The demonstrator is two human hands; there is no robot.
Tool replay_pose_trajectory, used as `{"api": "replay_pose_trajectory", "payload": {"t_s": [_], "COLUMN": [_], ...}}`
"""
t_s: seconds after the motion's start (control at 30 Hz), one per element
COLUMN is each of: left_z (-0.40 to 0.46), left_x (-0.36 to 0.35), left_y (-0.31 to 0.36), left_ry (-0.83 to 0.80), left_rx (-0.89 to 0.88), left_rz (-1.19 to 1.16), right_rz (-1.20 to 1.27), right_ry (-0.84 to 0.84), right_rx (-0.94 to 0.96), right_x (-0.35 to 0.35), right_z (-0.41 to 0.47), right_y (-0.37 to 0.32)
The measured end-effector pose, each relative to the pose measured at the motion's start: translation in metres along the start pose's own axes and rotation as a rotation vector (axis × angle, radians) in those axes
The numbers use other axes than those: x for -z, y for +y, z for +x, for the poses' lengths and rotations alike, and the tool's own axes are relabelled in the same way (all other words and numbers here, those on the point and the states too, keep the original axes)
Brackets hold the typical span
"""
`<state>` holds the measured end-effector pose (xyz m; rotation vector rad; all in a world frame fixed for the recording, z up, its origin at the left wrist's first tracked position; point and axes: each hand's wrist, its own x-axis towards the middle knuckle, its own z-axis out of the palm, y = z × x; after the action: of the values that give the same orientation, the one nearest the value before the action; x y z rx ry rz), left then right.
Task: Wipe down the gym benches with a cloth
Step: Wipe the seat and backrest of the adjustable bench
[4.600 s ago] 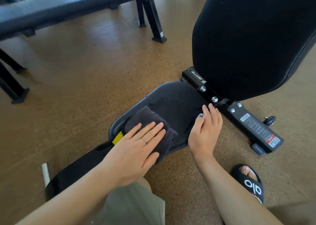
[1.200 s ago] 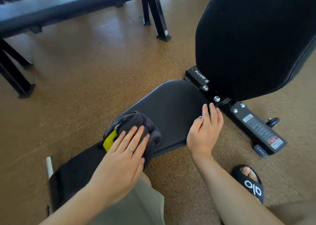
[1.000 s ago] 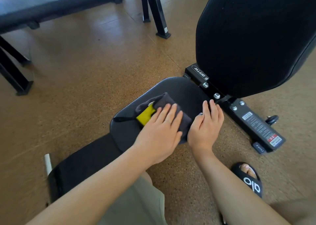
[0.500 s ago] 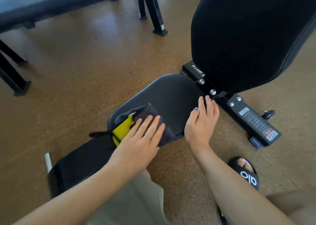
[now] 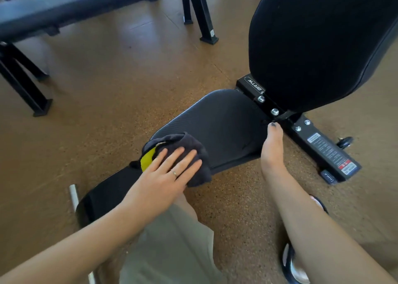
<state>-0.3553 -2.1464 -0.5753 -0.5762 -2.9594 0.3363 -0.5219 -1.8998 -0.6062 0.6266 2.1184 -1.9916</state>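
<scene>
Cloth (image 5: 193,152) lies at the seat pad's (image 5: 226,120) near-left edge under the flat, open left hand (image 5: 163,180); right hand (image 5: 272,148), fingers straight, steadies the right edge. Overlapping strokes with even pressure would cover the pad best.

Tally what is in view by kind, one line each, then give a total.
Gym benches: 2, the adjustable bench under the cloth and the flat bench at the back
Cloths: 1, the dark cloth with a yellow patch
Hands: 2, left hand flat on the cloth, right hand at the seat edge
Total: 5
</scene>
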Motion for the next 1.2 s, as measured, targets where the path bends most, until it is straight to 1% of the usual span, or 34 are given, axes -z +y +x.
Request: {"api": "replay_pose_trajectory", "payload": {"t_s": [0.13,0.23,0.3,0.4,0.47,0.53,0.6,0.73,0.83,0.93,1.1,1.2], "left_z": [0.082,0.117,0.107,0.06,0.032,0.022,0.036,0.096,0.143,0.168,0.169,0.137], "left_x": [-0.002,-0.001,-0.001,-0.003,-0.005,-0.006,-0.004,-0.01,-0.015,-0.014,-0.011,-0.004], "left_y": [0.043,0.062,0.058,0.032,0.017,0.013,0.02,0.055,0.076,0.093,0.1,0.092], "left_ry": [0.008,0.01,0.015,0.003,0.031,0.056,0.082,0.099,0.068,0.035,0.052,-0.013], "left_rx": [-0.058,-0.037,-0.048,-0.108,-0.125,-0.13,-0.116,-0.089,-0.076,-0.078,-0.03,0.009], "left_rz": [-0.07,-0.106,-0.11,-0.076,-0.046,-0.037,-0.054,-0.106,-0.13,-0.151,-0.132,-0.121], "right_rz": [0.009,-0.056,-0.091,-0.089,-0.11,-0.108,-0.07,0.07,0.196,0.278,0.28,0.274], "right_ry": [-0.096,-0.148,-0.171,-0.187,-0.173,-0.143,-0.133,-0.247,-0.376,-0.457,-0.564,-0.571], "right_rx": [-0.024,-0.047,-0.035,-0.047,-0.076,-0.093,-0.102,-0.154,-0.175,-0.235,-0.276,-0.278], "right_x": [0.008,0.015,0.018,0.019,0.016,0.012,0.01,0.019,0.032,0.048,0.05,0.05], "right_z": [0.004,0.008,0.011,0.012,0.015,0.017,0.013,0.008,0.023,0.031,0.044,0.042], "right_y": [0.001,0.0,-0.001,-0.003,-0.005,-0.011,-0.015,-0.009,-0.003,0.005,0.001,-0.001]}}
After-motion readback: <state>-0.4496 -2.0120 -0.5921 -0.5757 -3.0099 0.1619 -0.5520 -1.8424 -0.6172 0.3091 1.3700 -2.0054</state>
